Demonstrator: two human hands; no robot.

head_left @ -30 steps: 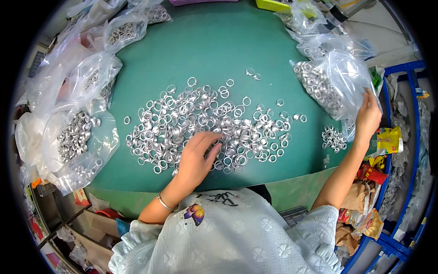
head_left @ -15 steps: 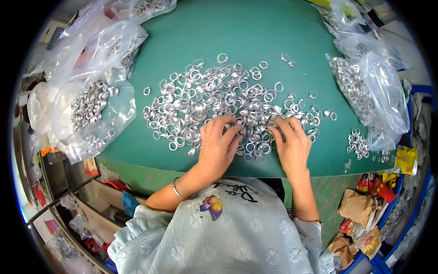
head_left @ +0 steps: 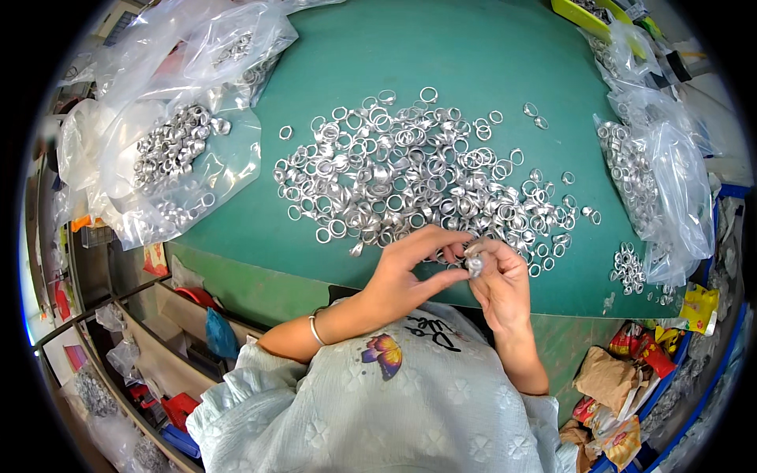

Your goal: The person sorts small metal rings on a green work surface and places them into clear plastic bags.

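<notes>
A wide heap of silver-coloured metal rings (head_left: 394, 165) is spread over the green table. In front of its near edge my two hands meet. My right hand (head_left: 505, 288) is closed, its fingertips pinching a few metal rings (head_left: 475, 265). From the left, my left hand (head_left: 406, 272) curves its index finger and thumb round the same rings, the thumb against them. The left hand's other fingers are curled and partly hidden. Exactly how many rings sit between the fingers cannot be made out.
Clear plastic bags (head_left: 177, 150) of rings lie at the left, and another bag (head_left: 643, 173) at the right edge. A small pile of rings (head_left: 628, 268) sits near the right front corner. A yellow-green tray (head_left: 579, 17) stands far right. Paper bags and packets (head_left: 611, 374) are below the right edge.
Both hands have drawn back from the heap toward my body and come together, now with a few rings between the fingertips. The view has shifted slightly.
</notes>
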